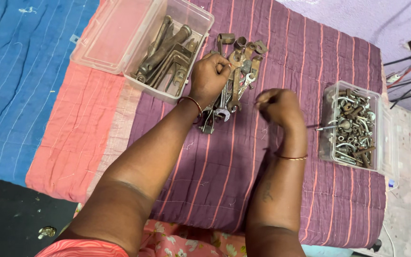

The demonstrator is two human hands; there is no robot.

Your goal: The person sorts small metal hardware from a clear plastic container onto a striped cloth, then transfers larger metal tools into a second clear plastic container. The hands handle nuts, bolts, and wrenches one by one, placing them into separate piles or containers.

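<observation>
Head view looks straight down on a purple striped quilt, and the loose pile of rusty spanners near its far middle serves as the landmark for everything else. The left hand rests on the left edge of that pile, knuckles up and fingers curled down into the metal; it seems to pinch one piece at the fingertips, though which piece is hidden under the hand. The right hand hangs just right of the pile and slightly nearer the person, blurred, loosely clenched with the fingertips drawn together; whether it holds something small cannot be told.

Left of the pile, touching distance away, stands an open clear plastic box with long spanners and bars laid lengthwise in it, its lid folded flat to the left so the mouth stays free. Well to the right of the pile sits a second clear box heaped with bolts, nuts and hooks. The pile lies between the two boxes, so either hand can reach a container without crossing the other.
</observation>
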